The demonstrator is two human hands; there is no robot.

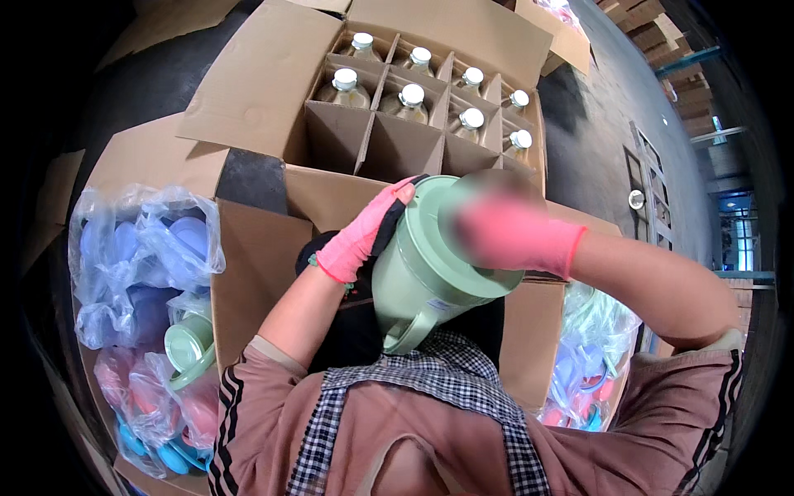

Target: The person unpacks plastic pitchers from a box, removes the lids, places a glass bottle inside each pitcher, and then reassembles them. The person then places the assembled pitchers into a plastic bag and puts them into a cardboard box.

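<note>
A large pale green plastic pitcher (411, 277) is held tilted in front of my chest, its handle toward me. On its top sits a wide round lid (426, 221) of the same green. My left hand (370, 230), in a pink glove with dark fingers, is closed round the pitcher's left side near the rim. My right hand (517, 234), also in a pink glove, is at the lid's right side. A blurred patch hides its fingers, so their grip does not show.
Beyond the pitcher stands an open divided carton (240, 91) with several white-capped clear bottles (411, 97). A left carton (248, 281) holds bagged purple, pink and blue plasticware and a green pitcher (188, 343). Bagged plasticware (579, 364) lies in a carton at my right.
</note>
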